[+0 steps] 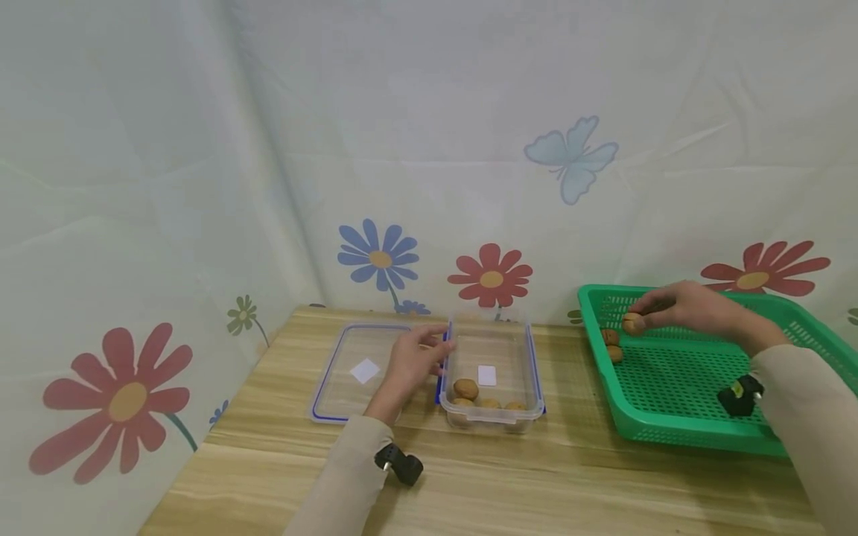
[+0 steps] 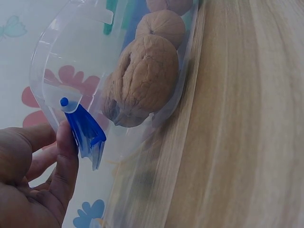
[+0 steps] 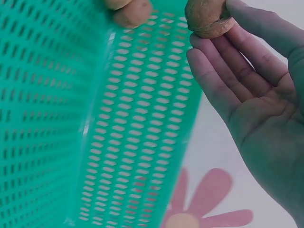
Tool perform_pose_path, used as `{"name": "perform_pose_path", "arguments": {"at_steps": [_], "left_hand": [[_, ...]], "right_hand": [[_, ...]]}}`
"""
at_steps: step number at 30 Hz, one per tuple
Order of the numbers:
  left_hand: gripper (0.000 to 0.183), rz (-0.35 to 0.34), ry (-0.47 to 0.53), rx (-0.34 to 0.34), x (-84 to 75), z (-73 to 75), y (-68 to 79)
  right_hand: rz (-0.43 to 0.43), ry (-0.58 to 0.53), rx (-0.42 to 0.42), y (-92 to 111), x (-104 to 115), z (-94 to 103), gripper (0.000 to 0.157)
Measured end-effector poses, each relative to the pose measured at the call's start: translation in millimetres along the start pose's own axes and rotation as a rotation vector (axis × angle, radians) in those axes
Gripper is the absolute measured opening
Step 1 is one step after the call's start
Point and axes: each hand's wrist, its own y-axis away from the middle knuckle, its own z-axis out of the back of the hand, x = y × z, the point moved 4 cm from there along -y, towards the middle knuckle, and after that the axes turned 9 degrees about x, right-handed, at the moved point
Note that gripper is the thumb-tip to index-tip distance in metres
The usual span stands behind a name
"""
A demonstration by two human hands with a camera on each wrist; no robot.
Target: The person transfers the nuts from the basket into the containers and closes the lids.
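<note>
My right hand (image 1: 690,307) pinches a walnut (image 1: 632,324) between thumb and fingers, over the left part of a green basket (image 1: 620,417). Below it, two more walnuts (image 1: 614,354) lie by the basket's left wall. In the right wrist view, the pinched walnut (image 3: 208,19) is cut off by the top edge. My left hand (image 1: 412,361) is at the left side of a clear plastic box (image 1: 492,350). Its loosely bent fingers touch the box's blue latch (image 2: 85,130), which hangs unfastened. Several walnuts (image 1: 465,388) sit in the near end of the box.
A clear lid (image 1: 335,387) with a blue seal and a white label lies left of the box. Bare wooden tabletop (image 1: 570,476) runs along the front. A flower-printed curtain (image 1: 436,186) hangs behind and on the left.
</note>
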Motion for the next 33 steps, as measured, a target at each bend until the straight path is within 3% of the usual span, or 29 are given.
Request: {"name": "perform_pose_path", "arguments": {"at_steps": [12, 23, 33], "left_hand": [[0.039, -0.009, 0.011, 0.001, -1.4, 0.1, 1.1], [0.038, 0.009, -0.001, -0.007, -2.4, -0.3, 1.5], [0.039, 0.011, -0.012, -0.008, -2.8, -0.3, 1.3]], "right_hand": [[-0.002, 0.026, -0.075, 7, 41, 14.0, 0.039], [0.049, 0.023, -0.154, 15, 84, 13.0, 0.040], [0.178, -0.082, -0.212, 17, 115, -2.9, 0.032]]}}
